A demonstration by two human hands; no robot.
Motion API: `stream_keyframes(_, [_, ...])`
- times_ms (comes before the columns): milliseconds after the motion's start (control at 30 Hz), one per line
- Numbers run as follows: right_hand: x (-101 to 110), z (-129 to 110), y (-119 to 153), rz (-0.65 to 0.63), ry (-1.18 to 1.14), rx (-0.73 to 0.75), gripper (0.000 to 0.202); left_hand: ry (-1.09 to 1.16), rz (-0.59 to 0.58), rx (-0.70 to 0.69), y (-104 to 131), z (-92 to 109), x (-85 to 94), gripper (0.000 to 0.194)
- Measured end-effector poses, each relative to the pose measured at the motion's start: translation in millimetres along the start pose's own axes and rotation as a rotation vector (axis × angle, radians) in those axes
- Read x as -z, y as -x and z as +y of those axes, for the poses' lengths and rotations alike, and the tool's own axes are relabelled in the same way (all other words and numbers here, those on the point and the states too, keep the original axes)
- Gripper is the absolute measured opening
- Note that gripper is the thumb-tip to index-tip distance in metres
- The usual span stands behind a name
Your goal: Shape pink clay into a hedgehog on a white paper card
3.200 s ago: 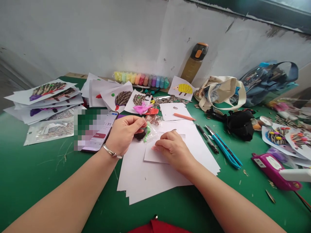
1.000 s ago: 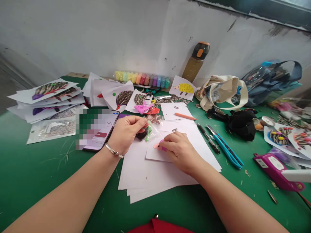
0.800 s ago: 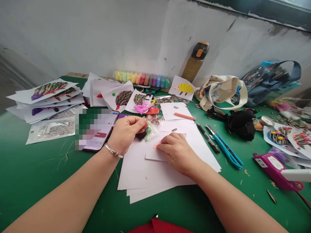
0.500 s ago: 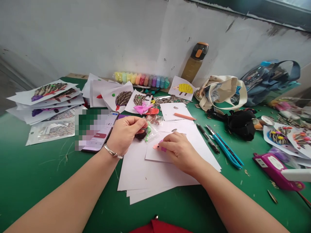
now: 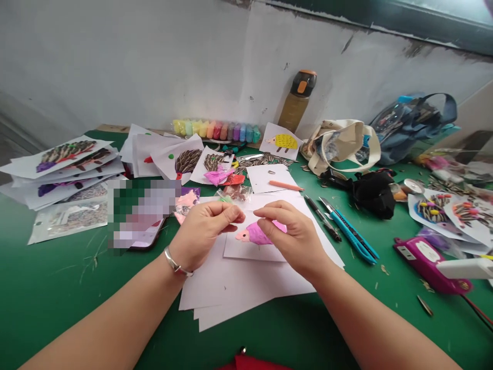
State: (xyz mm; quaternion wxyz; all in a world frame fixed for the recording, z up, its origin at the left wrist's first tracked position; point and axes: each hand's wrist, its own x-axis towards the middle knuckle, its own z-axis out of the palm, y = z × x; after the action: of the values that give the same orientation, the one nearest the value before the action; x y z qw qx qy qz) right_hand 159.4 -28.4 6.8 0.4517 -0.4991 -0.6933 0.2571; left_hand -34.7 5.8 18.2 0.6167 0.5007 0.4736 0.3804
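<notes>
My left hand (image 5: pixel 208 234), with a bracelet at the wrist, is raised over the white paper sheets (image 5: pixel 215 288). Its thumb and fingertips are pinched together; whatever is between them is too small to make out. To its right, my right hand (image 5: pixel 295 239) hovers over a small white card (image 5: pixel 239 251), thumb apart from the curved fingers and nothing visible in them. On that card lies a flat clay animal (image 5: pixel 259 234) with a pink-purple body, a peach snout and a black eye. My right hand covers its rear part. Behind my left fingers is a clear bag (image 5: pixel 233 194) of clay.
A phone (image 5: pixel 148 237) and stacked seed pictures (image 5: pixel 69 159) sit at left. Clay packs (image 5: pixel 215 131), a bottle (image 5: pixel 296 100) and sunflower seeds (image 5: pixel 265 160) are behind. An orange clay tool (image 5: pixel 285 185), pen (image 5: pixel 323 220), blue cutter (image 5: pixel 352 234) and purple glue gun (image 5: pixel 431 262) lie rightward.
My right hand has lifted off the clay animal, uncovering more of its body, and its fingers have spread. My left hand's pinched fingers have come closer to the right hand. The view has shifted slightly.
</notes>
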Motion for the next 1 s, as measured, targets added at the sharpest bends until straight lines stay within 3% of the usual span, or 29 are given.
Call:
stream_keyframes(267, [-5,-7,2,-0.046,-0.113,-0.038,0.015,0.082,-0.168,0.091,6,-2,-12.6,0.033])
stream_keyframes(667, [-11,0,3,-0.008,0.054,0.085,0.014,0.085,-0.194,0.144,10,-8,-20.0,0.041])
stream_keyframes(1000, [-6,-1,-1,-0.069,-0.228,-0.225,0.007,0.118,-0.211,0.179,9,-9,-17.4,0.040])
